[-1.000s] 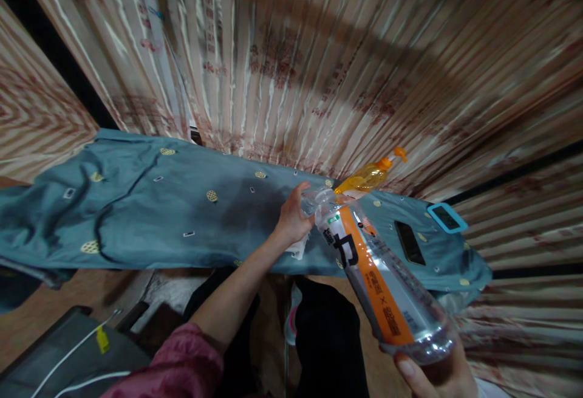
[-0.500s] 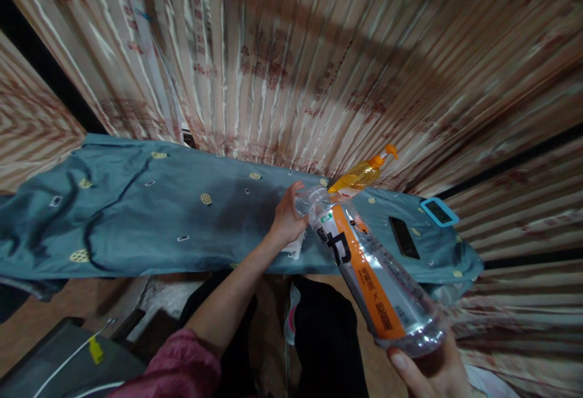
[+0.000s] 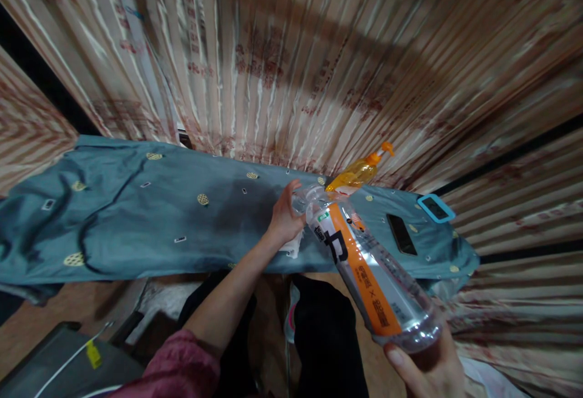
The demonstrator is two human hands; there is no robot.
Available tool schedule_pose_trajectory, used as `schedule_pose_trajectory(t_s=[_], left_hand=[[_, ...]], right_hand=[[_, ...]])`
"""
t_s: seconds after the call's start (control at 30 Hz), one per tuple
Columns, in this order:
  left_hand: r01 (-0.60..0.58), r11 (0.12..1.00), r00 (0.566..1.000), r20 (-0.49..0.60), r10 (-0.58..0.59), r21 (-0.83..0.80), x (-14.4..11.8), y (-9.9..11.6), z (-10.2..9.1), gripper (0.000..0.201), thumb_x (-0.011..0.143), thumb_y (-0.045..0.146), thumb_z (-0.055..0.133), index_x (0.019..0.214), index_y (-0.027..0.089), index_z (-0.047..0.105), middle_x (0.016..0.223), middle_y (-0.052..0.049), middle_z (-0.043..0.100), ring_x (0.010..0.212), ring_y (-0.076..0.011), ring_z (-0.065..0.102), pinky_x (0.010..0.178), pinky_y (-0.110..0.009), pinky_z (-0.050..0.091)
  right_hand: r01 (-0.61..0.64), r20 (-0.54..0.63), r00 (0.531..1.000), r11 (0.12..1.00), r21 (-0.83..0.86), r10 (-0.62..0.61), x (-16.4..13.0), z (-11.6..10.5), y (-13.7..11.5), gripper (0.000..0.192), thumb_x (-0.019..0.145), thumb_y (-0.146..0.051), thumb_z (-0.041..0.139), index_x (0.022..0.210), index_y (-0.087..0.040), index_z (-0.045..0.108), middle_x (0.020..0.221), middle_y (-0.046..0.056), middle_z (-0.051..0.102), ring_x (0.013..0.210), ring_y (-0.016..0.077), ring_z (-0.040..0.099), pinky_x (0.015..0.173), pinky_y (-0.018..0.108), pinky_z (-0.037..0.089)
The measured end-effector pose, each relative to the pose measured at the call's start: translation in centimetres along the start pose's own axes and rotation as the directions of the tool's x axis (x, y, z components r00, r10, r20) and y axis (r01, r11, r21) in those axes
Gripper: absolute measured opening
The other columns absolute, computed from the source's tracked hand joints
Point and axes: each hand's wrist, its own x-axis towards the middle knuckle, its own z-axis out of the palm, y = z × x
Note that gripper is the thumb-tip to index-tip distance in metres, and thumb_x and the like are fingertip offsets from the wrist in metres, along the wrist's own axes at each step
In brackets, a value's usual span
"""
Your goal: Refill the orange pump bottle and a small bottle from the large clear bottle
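Two hands on one big clear bottle [image 3: 371, 276], tilted over a blue cloth [image 3: 136, 216].

Right hand [image 3: 426, 367] cups its base, fingers wrapped around it; left hand [image 3: 285, 219] pinches the neck end and clutches a white rag [image 3: 293, 245]. Orange pump bottle [image 3: 357, 173] and dark phone [image 3: 401, 234] sit nearby.

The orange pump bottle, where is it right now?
The orange pump bottle stands at the back right of the blue cloth, against the curtain, just behind the clear bottle.
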Motion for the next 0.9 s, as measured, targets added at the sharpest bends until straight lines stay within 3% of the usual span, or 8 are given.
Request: schedule_pose_trajectory(t_s=[0.2, 0.47, 0.77, 0.9], left_hand=[[0.007, 1.0, 1.0, 0.007, -0.007, -0.009, 0.0, 0.0, -0.1, 0.066, 0.076, 0.038, 0.073, 0.132, 0.019, 0.042, 0.131, -0.014, 0.06, 0.119, -0.0275, 0.062, 0.103, -0.046, 0.05], [0.022, 1.0, 1.0, 0.011, -0.022, -0.008, 0.0, 0.1, 0.0, 0.068, 0.076, 0.038, 0.072, 0.133, 0.017, 0.041, 0.131, -0.016, 0.06, 0.119, -0.028, 0.062, 0.103, -0.046, 0.05], [0.041, 0.999, 0.999, 0.014, -0.041, -0.013, 0.0, 0.3, -0.1, 0.068, 0.076, 0.037, 0.073, 0.133, 0.019, 0.04, 0.132, -0.014, 0.059, 0.119, -0.0279, 0.062, 0.104, -0.047, 0.049], [0.031, 0.999, 1.0, 0.006, -0.031, -0.013, 0.0, 0.2, 0.0, 0.069, 0.076, 0.037, 0.073, 0.133, 0.018, 0.04, 0.132, -0.015, 0.06, 0.12, -0.0282, 0.062, 0.104, -0.047, 0.05]], right_hand=[[0.037, 0.029, 0.999, 0.999, -0.023, -0.036, 0.1, -0.2, 0.2, 0.08, 0.058, -0.05, 0.083, 0.125, -0.023, 0.048, 0.117, 0.011, 0.063, 0.108, 0.0317, 0.059, 0.094, 0.041, 0.044], [0.017, -0.006, 1.0, 1.0, -0.001, -0.017, 0.1, -0.1, 0.4, 0.085, 0.053, -0.051, 0.087, 0.125, -0.023, 0.049, 0.116, 0.009, 0.063, 0.105, 0.0295, 0.058, 0.091, 0.037, 0.044], [0.128, 0.053, 0.991, 0.984, -0.121, -0.122, 0.3, -0.9, 1.1, 0.075, 0.065, -0.052, 0.079, 0.127, -0.022, 0.049, 0.111, 0.01, 0.068, 0.097, 0.0306, 0.066, 0.084, 0.039, 0.052], [0.074, 0.038, 0.997, 0.995, -0.069, -0.072, 0.3, -0.8, 1.1, 0.077, 0.062, -0.051, 0.081, 0.126, -0.023, 0.049, 0.112, 0.009, 0.068, 0.1, 0.0289, 0.064, 0.088, 0.036, 0.049]])
